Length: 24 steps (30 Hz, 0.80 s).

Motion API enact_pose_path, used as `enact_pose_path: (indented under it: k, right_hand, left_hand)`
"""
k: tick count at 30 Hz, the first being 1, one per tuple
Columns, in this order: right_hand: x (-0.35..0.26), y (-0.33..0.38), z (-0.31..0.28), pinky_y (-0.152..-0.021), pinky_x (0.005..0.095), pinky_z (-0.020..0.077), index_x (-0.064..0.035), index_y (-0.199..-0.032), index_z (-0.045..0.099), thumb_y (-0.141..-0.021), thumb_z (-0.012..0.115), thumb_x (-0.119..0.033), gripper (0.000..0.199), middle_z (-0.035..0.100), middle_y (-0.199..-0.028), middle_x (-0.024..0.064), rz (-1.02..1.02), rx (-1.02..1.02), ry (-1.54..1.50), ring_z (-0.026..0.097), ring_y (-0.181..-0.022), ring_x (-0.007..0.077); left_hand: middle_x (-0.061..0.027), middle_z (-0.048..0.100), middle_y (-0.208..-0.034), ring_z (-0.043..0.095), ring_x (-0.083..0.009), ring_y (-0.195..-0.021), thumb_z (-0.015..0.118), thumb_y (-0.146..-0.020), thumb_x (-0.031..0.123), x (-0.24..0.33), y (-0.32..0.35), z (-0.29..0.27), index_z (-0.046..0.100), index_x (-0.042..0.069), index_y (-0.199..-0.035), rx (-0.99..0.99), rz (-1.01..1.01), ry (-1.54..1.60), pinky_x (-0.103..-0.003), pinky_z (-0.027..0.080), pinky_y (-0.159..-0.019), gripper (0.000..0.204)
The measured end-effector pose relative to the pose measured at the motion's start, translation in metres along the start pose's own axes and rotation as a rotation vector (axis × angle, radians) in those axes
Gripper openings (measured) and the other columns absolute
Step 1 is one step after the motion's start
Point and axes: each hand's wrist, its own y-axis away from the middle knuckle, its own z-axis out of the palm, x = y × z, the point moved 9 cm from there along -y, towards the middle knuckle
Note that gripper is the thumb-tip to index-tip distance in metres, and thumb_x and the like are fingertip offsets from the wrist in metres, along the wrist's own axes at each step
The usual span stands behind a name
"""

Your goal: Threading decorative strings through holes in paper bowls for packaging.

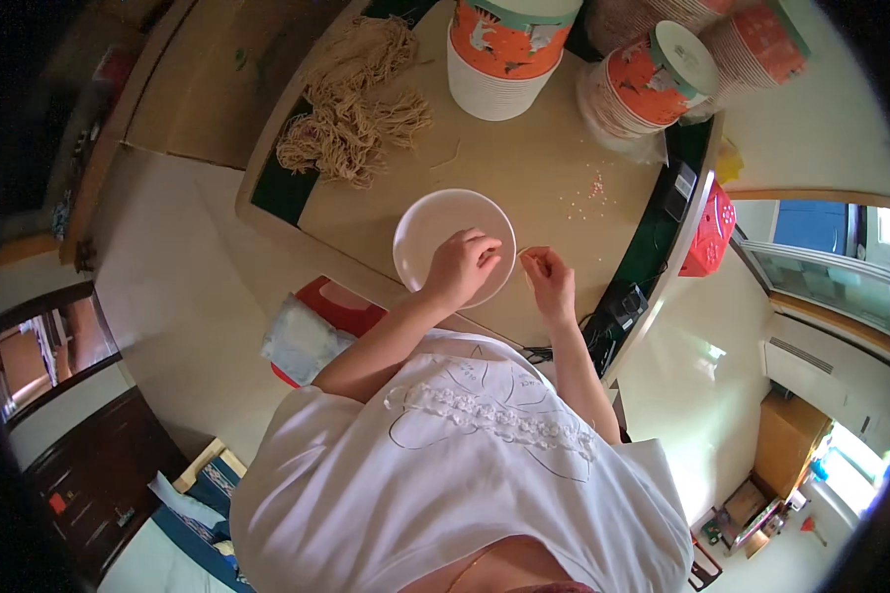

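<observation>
A white round bowl [415, 232] stands near the front edge of the table. My left hand [460, 267] is over its right half, fingers curled and thumb close to the fingertips. Just right of the rim is my right hand [552, 280], its thumb and finger pinched together. Something thin and pale shows at the right fingertips, too small to name. Whether the left fingers hold anything cannot be seen. A loose heap of tan, string-like strands [356, 104] lies at the far left of the table, with a single strand [447, 155] apart from it.
A tall stack of white and orange patterned paper tubs [504, 59] stands at the back, with more bagged stacks [653, 79] to its right. Small pink bits [593, 193] are scattered on the tan tabletop [524, 163]. A red stool [338, 304] carries a pale plastic packet [307, 341].
</observation>
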Motion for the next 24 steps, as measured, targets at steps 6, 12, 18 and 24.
enact_pose_path:
  k: [6,12,18,24]
  right_hand:
    - [0.002,-0.003,0.002,-0.05,0.0185,0.0302,-0.0006,-0.087,0.064,-0.084,0.064,-0.007,0.007,0.05,-0.064,-0.0068,0.036,-0.021,0.03,0.037,-0.057,0.0017]
    - [-0.006,-0.003,0.006,-0.05,0.0187,0.0297,-0.0004,-0.086,0.063,-0.084,0.064,-0.007,0.007,0.049,-0.064,-0.0072,0.012,-0.046,0.003,0.036,-0.057,0.0019]
    - [-0.016,-0.002,0.007,-0.05,0.0191,0.0298,0.0002,-0.086,0.063,-0.084,0.063,-0.006,0.006,0.047,-0.063,-0.007,-0.027,-0.058,0.133,0.036,-0.057,0.002]
    - [-0.012,0.001,0.003,-0.055,0.0192,0.0377,-0.0007,-0.09,0.063,-0.085,0.063,-0.007,0.008,0.053,-0.07,-0.0039,-0.067,-0.025,-0.013,0.045,-0.065,0.0032]
  left_hand:
    - [-0.0084,0.063,-0.084,0.062,-0.024,-0.075,0.068,-0.075,0.009,0.007,-0.002,0.003,0.066,0.004,-0.089,0.018,0.047,-0.056,-0.033,0.05,-0.066,0.014]
    - [-0.0085,0.063,-0.084,0.06,-0.0273,-0.081,0.067,-0.076,0.012,0.011,-0.004,0.011,0.067,0.005,-0.086,-0.005,0.074,-0.092,-0.037,0.049,-0.071,0.013]
    - [-0.0088,0.063,-0.08,0.06,-0.0274,-0.081,0.066,-0.073,0.013,0.013,-0.003,0.012,0.067,0.007,-0.081,0.029,0.103,-0.11,-0.038,0.05,-0.072,0.01]
    - [-0.0106,0.064,-0.082,0.062,-0.0272,-0.08,0.068,-0.074,0.014,0.027,0.006,0.008,0.064,0.005,-0.091,-0.007,0.037,-0.089,-0.038,0.049,-0.071,0.019]
